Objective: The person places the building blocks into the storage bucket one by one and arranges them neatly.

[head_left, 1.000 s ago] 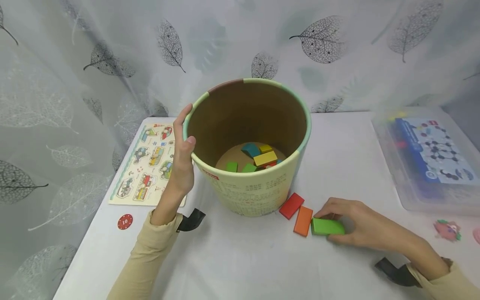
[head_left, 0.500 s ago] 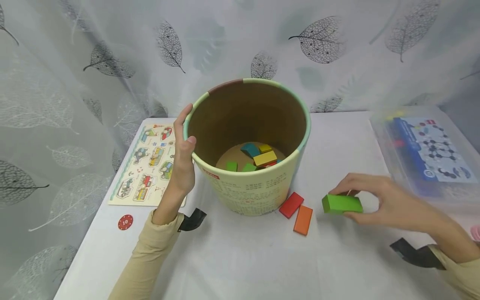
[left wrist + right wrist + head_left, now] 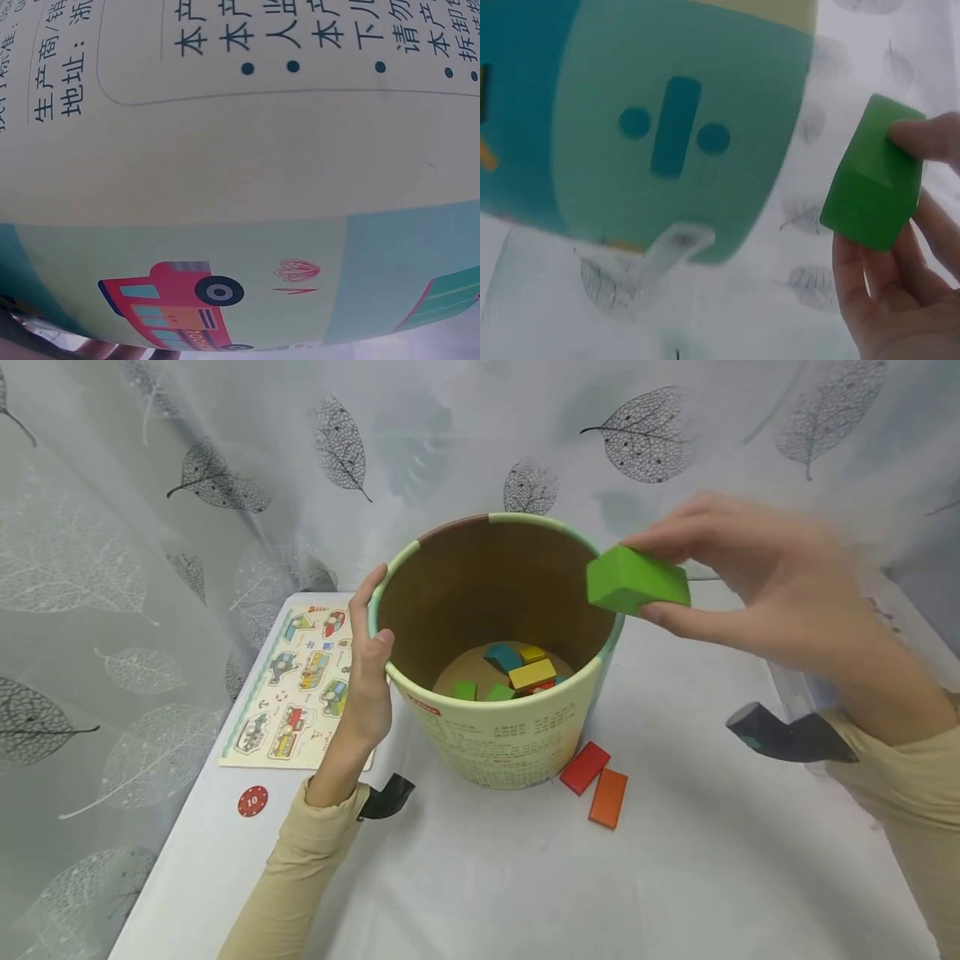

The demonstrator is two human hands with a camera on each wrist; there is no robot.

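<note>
A tall printed bucket (image 3: 502,739) stands in the middle of the table, its open top tilted into view. My left hand (image 3: 366,685) holds its left rim, the thumb at the edge; only a bit of that hand shows in the left wrist view. Between thumb and fingers, my right hand (image 3: 780,581) pinches a green block (image 3: 637,581) in the air beside the right rim. The right wrist view shows the same green block (image 3: 877,172) apart from the bucket. Inside lie several blocks, including a yellow block (image 3: 532,674) and a blue block (image 3: 503,657).
On the table by the bucket's base are a red block (image 3: 585,767) and an orange block (image 3: 608,797). A picture puzzle board (image 3: 281,710) and a red chip (image 3: 252,801) lie left. A clear plastic case at right is mostly hidden behind my right arm.
My right hand has lifted the green block off the table, first to the right, then up to the bucket's right rim. My left hand has stayed at the left rim.
</note>
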